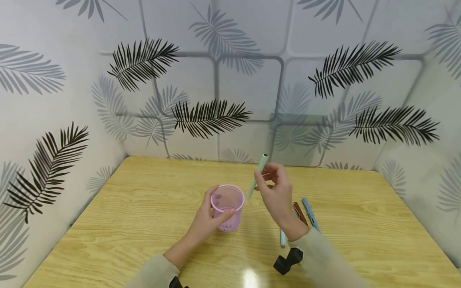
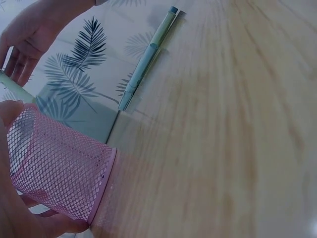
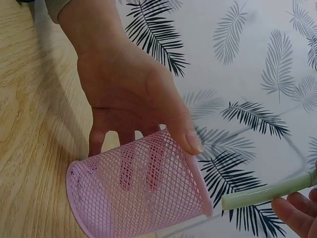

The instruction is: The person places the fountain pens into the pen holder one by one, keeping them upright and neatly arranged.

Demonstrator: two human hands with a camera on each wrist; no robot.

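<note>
A pink mesh pen cup (image 1: 228,222) stands upright on the table, its open top facing up. My left hand (image 1: 207,221) grips it from the left, thumb across the near side and fingers behind, seen through the mesh in the right wrist view. My right hand (image 1: 277,194) pinches a light green pen (image 1: 258,176) between thumb and fingers. The pen is tilted, its lower end just right of the cup's rim (image 3: 202,188) and apart from it. In the right wrist view, that end of the green pen (image 3: 267,192) points at the cup's mouth.
Beneath and beside my right wrist lie a light blue pen (image 1: 282,238), a brown pen (image 1: 299,213) and a blue pen (image 1: 310,214), partly hidden by the arm. The wooden table (image 1: 126,220) meets a leaf-patterned wall covering (image 1: 245,88) at the back and sides.
</note>
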